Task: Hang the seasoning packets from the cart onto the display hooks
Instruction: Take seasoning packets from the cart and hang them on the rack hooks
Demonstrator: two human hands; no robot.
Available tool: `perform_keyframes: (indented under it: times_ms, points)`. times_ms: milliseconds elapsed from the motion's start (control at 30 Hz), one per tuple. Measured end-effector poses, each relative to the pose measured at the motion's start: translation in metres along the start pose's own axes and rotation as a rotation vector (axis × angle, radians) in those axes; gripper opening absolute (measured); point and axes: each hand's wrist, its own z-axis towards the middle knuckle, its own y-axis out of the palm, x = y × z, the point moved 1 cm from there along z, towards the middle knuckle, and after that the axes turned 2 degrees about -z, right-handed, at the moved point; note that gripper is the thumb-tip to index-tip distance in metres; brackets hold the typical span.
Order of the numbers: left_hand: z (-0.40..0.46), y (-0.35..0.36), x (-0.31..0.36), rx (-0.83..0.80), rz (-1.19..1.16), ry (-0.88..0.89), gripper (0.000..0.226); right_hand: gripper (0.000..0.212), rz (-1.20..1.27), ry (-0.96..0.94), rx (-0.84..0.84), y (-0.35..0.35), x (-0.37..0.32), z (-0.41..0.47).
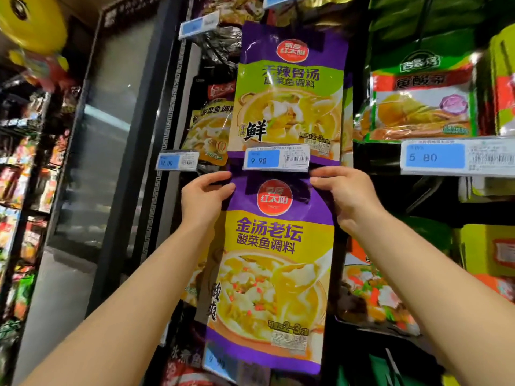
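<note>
Holding 1 purple-and-yellow seasoning packet (274, 274) up against the display, both hands at its top corners. Left hand (204, 197) pinches the upper left corner, thumb in front and fingers curled over the edge. Right hand (344, 195) pinches the upper right corner the same way, fingertips touching the purple header.

Position: packet hangs upright, face out, its top edge tucked just under the 9.90 price tag (276, 158). The hook itself is hidden behind the tag and the header, so cannot tell whether the packet's hole is already on the hook or only lined up with it.

Above: 1 matching packet, upper packet (289, 90), already hangs face out on the row over the tag. Further packets hang to the left behind it (209, 126), and green-and-red packets (420, 98) fill the neighbouring section to the right, with a 5.80 tag (457, 157) below them.

Progress, as a judgement: this packet is at the seating stage, mid-hang, with both hands gripping it and not yet released. At least 1 row looks stocked. The cart is not in view, so how many packets remain to hang cannot be read from here.

Left to do for this item: confirm it is threaded on the hook, slide it back, let go, check it hangs straight below the tag.
</note>
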Motion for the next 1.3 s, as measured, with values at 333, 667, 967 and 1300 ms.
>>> perform_keyframes:
  times_ms: [333,667,967,1300]
  points:
    - [0.001,0.008,-0.043,-0.024,0.292,0.093,0.017,0.020,-0.553,-0.279,0.099,-0.016,0.043,0.004]
    - [-0.116,-0.040,-0.074,-0.155,0.769,0.552,0.041,0.059,-1.509,-1.066,-0.430,0.021,0.095,-0.060]
    - [-0.167,-0.040,-0.103,-0.537,1.108,0.232,0.070,0.066,-1.970,-0.599,-0.645,0.003,0.143,-0.005]
    - [-0.170,-0.042,-0.124,-0.461,1.143,0.333,0.047,0.049,-2.095,-0.081,-0.820,-0.029,0.152,0.018]
